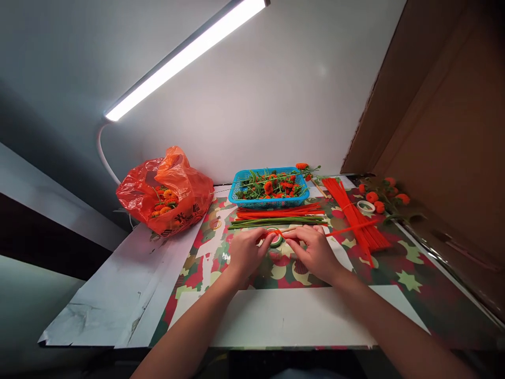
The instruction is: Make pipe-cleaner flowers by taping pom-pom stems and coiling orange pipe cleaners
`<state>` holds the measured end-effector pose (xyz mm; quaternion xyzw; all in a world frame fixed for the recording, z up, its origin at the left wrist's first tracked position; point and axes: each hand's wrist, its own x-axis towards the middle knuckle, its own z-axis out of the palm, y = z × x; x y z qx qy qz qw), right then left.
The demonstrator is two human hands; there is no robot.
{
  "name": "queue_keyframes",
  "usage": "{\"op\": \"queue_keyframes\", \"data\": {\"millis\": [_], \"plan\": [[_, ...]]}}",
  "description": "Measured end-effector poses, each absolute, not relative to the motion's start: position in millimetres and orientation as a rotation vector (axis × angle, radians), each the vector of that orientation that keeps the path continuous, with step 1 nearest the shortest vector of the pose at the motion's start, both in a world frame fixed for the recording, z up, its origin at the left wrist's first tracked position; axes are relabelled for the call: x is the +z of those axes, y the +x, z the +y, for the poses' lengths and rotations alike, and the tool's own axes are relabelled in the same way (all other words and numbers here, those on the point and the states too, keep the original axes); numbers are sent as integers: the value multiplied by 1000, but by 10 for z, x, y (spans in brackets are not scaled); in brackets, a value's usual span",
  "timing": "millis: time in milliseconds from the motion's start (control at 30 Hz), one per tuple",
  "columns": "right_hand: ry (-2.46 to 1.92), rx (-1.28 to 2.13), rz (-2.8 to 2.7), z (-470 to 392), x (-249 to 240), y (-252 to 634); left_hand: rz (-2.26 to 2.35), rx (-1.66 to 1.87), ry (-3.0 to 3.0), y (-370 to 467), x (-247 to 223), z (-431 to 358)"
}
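Note:
Between my two hands is an orange-red pipe cleaner [351,228], bent or coiled at its left end, with its long tail running out past my right hand. My left hand [249,251] pinches the coiled end between thumb and fingers. My right hand [313,251] is closed on the same pipe cleaner a little to the right. A thin light-coloured stick [290,229] shows by the right fingertips; whether it is held cannot be made out. Just behind the fingertips lies a roll of green tape [278,241], partly hidden.
Green pipe cleaners [276,223] and red pipe cleaners [276,213] lie beyond my hands, before a blue basket [268,202] of orange flowers. A red plastic bag [193,195] stands left. To the right are a red pipe-cleaner bundle [353,213], white tape roll [366,207] and flowers [373,198].

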<state>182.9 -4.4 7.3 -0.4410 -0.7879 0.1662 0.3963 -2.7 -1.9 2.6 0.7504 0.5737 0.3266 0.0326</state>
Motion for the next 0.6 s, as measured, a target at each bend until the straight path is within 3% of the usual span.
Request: {"op": "queue_keyframes", "data": {"millis": [400, 600], "plan": [[-981, 575, -1865, -26, 26, 1825, 1469, 1179, 1899, -13, 67, -34], [-952, 930, -1824, 28, 86, 1913, 1236, 1149, 1846, -74, 69, 7]]}}
